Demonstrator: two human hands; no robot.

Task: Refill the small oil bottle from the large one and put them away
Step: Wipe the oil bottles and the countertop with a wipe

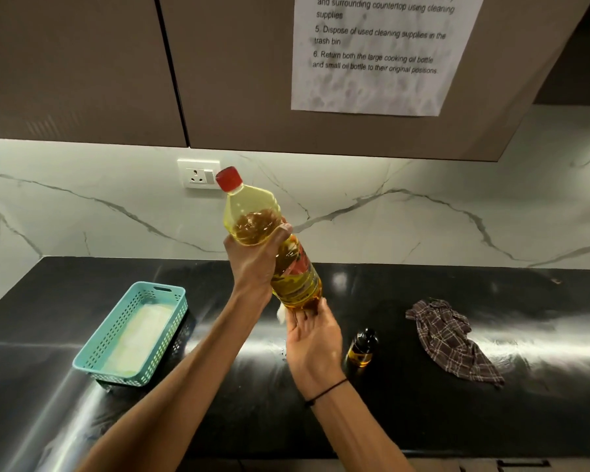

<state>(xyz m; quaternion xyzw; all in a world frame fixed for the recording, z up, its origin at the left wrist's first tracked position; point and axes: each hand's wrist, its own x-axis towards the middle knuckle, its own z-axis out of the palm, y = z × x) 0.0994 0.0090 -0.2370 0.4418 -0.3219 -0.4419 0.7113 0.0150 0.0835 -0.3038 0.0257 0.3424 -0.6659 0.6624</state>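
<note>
The large oil bottle [252, 212], clear plastic with yellow oil and a red cap, is held tilted in the air above the black counter [423, 420]. My left hand [252, 260] grips it around the middle. My right hand [312, 335] sits under the bottle's base with its fingers straight against it; a bit of white tissue shows between the palm and the bottle. The small oil bottle [361, 349], dark glass with a black top and some amber oil, stands upright on the counter just right of my right wrist.
A teal perforated basket [92, 356] with a white liner sits on the counter to the left. A crumpled checked cloth [453, 338] lies to the right. Brown wall cabinets [82, 80] hang overhead with a printed sheet [372, 86] taped on. A wall socket [198, 173] is behind the bottle.
</note>
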